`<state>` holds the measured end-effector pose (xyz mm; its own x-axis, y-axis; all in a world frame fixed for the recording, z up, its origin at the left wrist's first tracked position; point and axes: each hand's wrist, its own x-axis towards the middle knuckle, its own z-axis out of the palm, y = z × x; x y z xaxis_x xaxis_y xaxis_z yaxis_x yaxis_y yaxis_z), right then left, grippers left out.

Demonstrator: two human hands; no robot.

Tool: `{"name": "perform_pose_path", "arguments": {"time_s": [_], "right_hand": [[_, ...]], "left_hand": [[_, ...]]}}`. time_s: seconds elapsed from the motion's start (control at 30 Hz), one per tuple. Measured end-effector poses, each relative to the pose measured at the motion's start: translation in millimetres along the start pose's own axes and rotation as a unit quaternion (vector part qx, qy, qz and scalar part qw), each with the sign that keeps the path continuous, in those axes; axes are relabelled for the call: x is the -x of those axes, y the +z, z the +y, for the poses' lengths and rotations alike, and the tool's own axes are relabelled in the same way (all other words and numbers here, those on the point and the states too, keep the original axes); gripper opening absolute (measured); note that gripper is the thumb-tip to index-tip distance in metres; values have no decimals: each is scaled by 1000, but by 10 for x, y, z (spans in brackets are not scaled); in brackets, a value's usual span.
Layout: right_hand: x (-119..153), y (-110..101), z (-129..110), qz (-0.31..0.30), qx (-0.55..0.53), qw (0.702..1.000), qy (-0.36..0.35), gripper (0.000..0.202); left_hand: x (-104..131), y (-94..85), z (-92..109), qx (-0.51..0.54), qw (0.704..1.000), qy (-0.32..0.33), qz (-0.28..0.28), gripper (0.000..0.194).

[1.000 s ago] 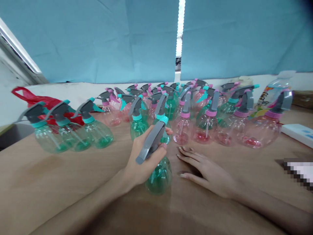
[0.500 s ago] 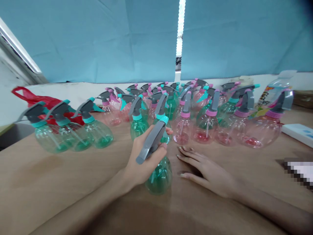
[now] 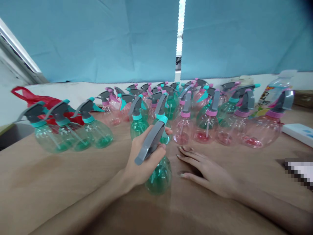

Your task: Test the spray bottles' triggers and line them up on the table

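My left hand (image 3: 141, 156) is wrapped around the neck of a green spray bottle (image 3: 158, 178) with a grey trigger head and a turquoise nozzle. The bottle stands on the wooden table (image 3: 80, 182) in front of me, and my fingers hide its collar. To its right, my right hand (image 3: 205, 169) lies palm down with the fingers spread, holding nothing. Just beyond the hands stand a pink spray bottle (image 3: 181, 130) and another green spray bottle (image 3: 139, 125).
Several green and pink spray bottles crowd the back, and a green one (image 3: 99, 132) is among those at left. A red plastic bag (image 3: 44, 99) lies behind. A labelled clear bottle (image 3: 274, 89), a white box (image 3: 299, 133) and a pixelated flat object (image 3: 299, 171) are at right.
The grey trigger head under my left hand has tilted very slightly to the left. My right hand and the other bottles stay where they were.
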<state>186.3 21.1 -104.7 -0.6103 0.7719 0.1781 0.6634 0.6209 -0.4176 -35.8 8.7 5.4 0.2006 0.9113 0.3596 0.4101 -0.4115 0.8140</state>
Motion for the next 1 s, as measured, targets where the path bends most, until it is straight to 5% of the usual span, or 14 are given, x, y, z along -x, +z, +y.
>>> {"name": "perform_pose_path", "arguments": {"time_s": [0.57,0.8,1.0], "right_hand": [[-14,-26,-4,-4,-13,1000,-14,51],[-11,-23,0,-14,1,1000,-7,52],[-10,-20,-2,-11,-2,1000,-7,53]], "left_hand": [[32,52,-198,24,998,41,41,23],[-3,-2,-11,16,1000,15,-16,15],[-4,15,27,-15,1000,15,10,27]]}}
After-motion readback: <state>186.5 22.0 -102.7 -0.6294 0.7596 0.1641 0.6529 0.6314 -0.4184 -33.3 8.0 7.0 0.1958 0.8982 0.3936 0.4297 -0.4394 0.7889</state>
